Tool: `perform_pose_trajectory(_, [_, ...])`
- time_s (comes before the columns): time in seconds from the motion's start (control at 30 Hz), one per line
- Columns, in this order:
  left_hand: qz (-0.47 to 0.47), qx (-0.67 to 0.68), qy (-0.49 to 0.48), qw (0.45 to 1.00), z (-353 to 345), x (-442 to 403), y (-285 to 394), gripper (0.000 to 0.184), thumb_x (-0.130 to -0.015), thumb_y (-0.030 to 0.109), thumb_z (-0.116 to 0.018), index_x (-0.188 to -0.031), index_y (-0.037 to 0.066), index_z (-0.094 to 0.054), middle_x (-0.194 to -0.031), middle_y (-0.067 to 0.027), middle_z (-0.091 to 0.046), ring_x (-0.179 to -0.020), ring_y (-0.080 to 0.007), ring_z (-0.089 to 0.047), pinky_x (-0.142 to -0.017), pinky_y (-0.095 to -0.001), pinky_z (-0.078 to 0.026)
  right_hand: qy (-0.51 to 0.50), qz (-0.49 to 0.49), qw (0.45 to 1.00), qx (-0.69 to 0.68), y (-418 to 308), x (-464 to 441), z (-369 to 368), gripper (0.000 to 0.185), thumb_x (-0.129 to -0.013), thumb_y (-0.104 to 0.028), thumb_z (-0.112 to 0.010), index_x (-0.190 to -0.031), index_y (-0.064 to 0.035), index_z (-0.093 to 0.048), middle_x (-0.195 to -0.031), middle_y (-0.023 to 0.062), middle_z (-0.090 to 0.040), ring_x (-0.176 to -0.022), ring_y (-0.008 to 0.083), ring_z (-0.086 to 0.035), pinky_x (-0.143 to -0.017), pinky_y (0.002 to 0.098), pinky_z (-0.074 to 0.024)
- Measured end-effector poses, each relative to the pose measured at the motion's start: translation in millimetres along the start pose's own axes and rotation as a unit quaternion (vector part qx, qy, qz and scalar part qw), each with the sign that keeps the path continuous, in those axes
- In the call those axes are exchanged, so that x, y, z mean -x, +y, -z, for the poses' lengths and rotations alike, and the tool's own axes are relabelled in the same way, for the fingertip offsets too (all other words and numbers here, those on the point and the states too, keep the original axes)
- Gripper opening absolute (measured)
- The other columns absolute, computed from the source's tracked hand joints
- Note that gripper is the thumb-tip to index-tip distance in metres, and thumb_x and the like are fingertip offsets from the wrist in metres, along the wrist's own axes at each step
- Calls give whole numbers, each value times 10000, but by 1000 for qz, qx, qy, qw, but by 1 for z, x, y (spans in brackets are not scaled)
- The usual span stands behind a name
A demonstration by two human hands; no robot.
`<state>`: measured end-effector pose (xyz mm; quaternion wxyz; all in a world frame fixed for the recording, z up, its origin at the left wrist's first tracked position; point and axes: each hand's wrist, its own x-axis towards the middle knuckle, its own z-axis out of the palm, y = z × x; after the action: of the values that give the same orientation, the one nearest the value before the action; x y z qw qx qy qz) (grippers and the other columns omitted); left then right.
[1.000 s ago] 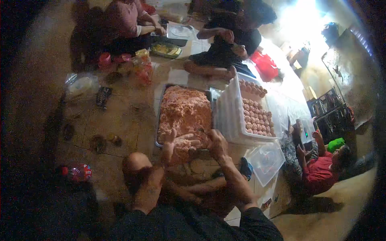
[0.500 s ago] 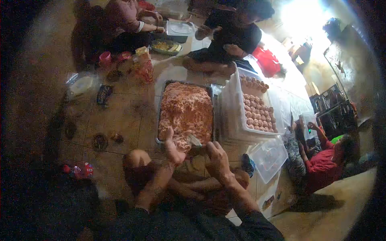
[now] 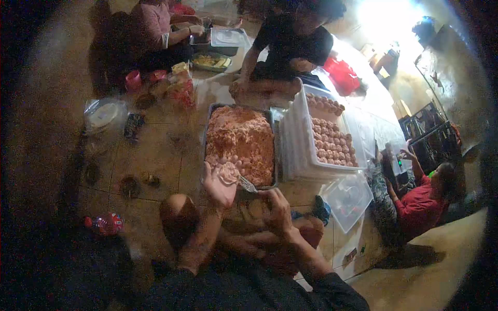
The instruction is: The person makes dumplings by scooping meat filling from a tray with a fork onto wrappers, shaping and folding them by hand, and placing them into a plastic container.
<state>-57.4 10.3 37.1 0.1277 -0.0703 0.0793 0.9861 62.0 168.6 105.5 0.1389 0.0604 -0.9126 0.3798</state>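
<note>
My left hand [image 3: 220, 191] is open, palm up, over the near left corner of the tray, with a flattened lump of pink mixture [image 3: 228, 173] lying on its palm and fingers. A metal fork or spoon [image 3: 247, 184] reaches from my right hand [image 3: 276, 210] toward that lump; its exact shape is blurred. My right hand is closed around the handle. The dark-rimmed tray [image 3: 275, 155] holds a large mass of minced mixture [image 3: 241, 132], scooped unevenly. To its right, rows of round balls [image 3: 333, 142] sit in a clear plastic box [image 3: 295, 140].
A clear lid [image 3: 346, 202] lies near my right knee. Three people sit around: one in pink [image 3: 153, 26], one in black [image 3: 293, 41], one in red [image 3: 423, 207]. A green bowl [image 3: 211, 62], a red bag [image 3: 341, 75] and a red bottle [image 3: 108, 224] are on the floor.
The lump on my left palm now shows spread out and flatter, and the utensil has turned to point up and left. The co-worker in black has lowered one arm.
</note>
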Motion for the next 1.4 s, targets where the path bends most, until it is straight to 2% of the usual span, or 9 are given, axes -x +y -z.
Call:
perform_pose_trajectory(0.1, [50, 46, -57, 996, -21, 14, 7, 775, -966, 638, -467, -1284, -63, -559, -1422, -225, -516, -1329, -383, -479, -1094, -531, -409, 11, -2, 1000, -4, 3, -4, 7, 242, -856, 23, -604, -1094, -13, -623, -944, 169, -593, -791, 351, -618, -723, 408, -512])
perform_pose_trajectory(0.17, [27, 62, -10, 998, -53, 25, 7, 819, -974, 613, -499, -1428, -60, -392, -1239, -200, -612, -1181, -345, -577, -1014, -476, -471, 5, -4, 1000, -5, 1, -14, 12, 241, -860, 29, -603, -1097, -12, -623, -944, 164, -602, -781, 324, -630, -717, 391, -516])
perform_pose_trajectory(0.33, [74, 111, -66, 989, 3, 15, 4, 811, -977, 635, -463, -1409, -51, -439, -1187, -222, -636, -1071, -332, -647, -892, -499, -556, 66, -4, 998, -15, -2, -19, 11, 171, -913, -8, -588, -1078, -15, -632, -936, 147, -637, -810, 250, -657, -717, 355, -512])
perform_pose_trajectory(0.4, [157, -66, -103, 980, 13, 14, 9, 880, -961, 689, -419, -1475, -23, -368, -1136, -236, -649, -995, -344, -672, -843, -521, -569, 82, -18, 996, -2, 6, -22, 11, 150, -917, -17, -591, -1062, -11, -630, -919, 145, -636, -806, 258, -654, -717, 357, -511])
perform_pose_trajectory(0.63, [240, -132, -146, 951, 18, 16, 18, 1017, -893, 819, -306, -1604, 135, -61, -1083, -264, -659, -938, -392, -682, -831, -543, -571, 9, 3, 998, -68, 44, -44, -6, 262, -839, -124, -751, -1005, 2, -592, -912, 175, -632, -856, 348, -650, -729, 398, -511])
perform_pose_trajectory(0.8, [285, -22, -206, 936, 5, 25, 17, 1039, -855, 863, -291, -1609, 202, -14, -1151, -334, -616, -913, -408, -679, -857, -587, -548, 40, 63, 995, 72, 76, -59, -29, 305, -803, -115, -765, -1014, 10, -582, -965, 186, -631, -901, 377, -633, -741, 453, -514])
perform_pose_trajectory(1.1, [268, 230, -257, 900, 8, 19, 20, 977, -873, 846, -283, -1607, 267, -2, -1315, -376, -514, -1010, -421, -651, -996, -637, -448, 99, -12, 988, -122, 46, -47, -42, 165, -907, -48, -656, -1049, -25, -576, -903, 132, -575, -793, 268, -583, -744, 337, -490])
perform_pose_trajectory(1.23, [300, 168, -226, 911, 6, 22, 20, 1057, -837, 875, -317, -1607, 212, -27, -1258, -290, -606, -958, -385, -656, -1015, -621, -446, 70, 107, 991, -46, 47, -49, -50, 279, -886, -206, -718, -1052, -29, -578, -877, 153, -560, -764, 307, -574, -699, 377, -481])
perform_pose_trajectory(1.4, [279, 66, -234, 929, -3, 27, 24, 1087, -861, 854, -284, -1594, 132, 64, -1250, -390, -551, -918, -402, -677, -955, -636, -477, 178, 65, 981, 38, 68, -69, -41, 161, -930, -138, -648, -992, -4, -582, -786, 145, -577, -713, 273, -580, -662, 384, -486])
